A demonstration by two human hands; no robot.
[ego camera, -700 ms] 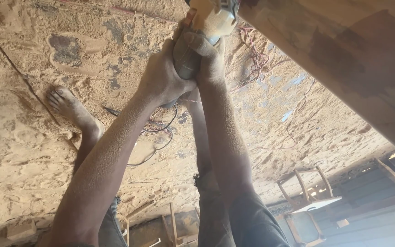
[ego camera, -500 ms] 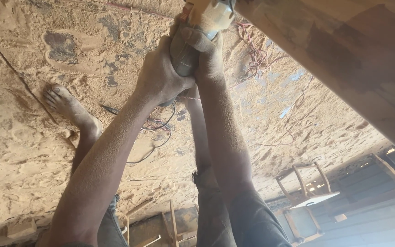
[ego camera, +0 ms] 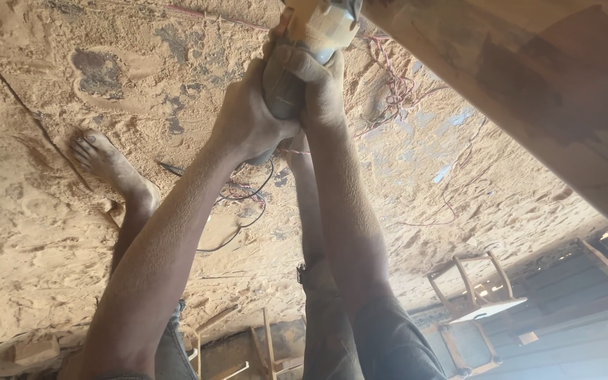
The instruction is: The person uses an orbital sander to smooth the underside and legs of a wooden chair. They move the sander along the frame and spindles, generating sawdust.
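Both my hands grip one hand-held power tool (ego camera: 316, 28) at the top middle of the view. It has a pale dusty head and a dark body. My left hand (ego camera: 248, 123) wraps the dark body from the left and below. My right hand (ego camera: 318, 88) closes over it from the right, just under the pale head. The tool's head sits at the edge of a wide wooden board (ego camera: 529, 77) that slants across the top right. The tool's working end is cut off by the frame's top edge.
The ground (ego camera: 29, 232) is covered in sawdust. My bare foot (ego camera: 110, 165) stands on it at the left. Dark and red cables (ego camera: 248, 197) trail under my arms. Wooden chair frames (ego camera: 473, 295) stand at the lower right, more wooden pieces (ego camera: 248, 345) at the bottom.
My hands and the tool have shifted slightly up and to the right along the board's edge. The grip is the same.
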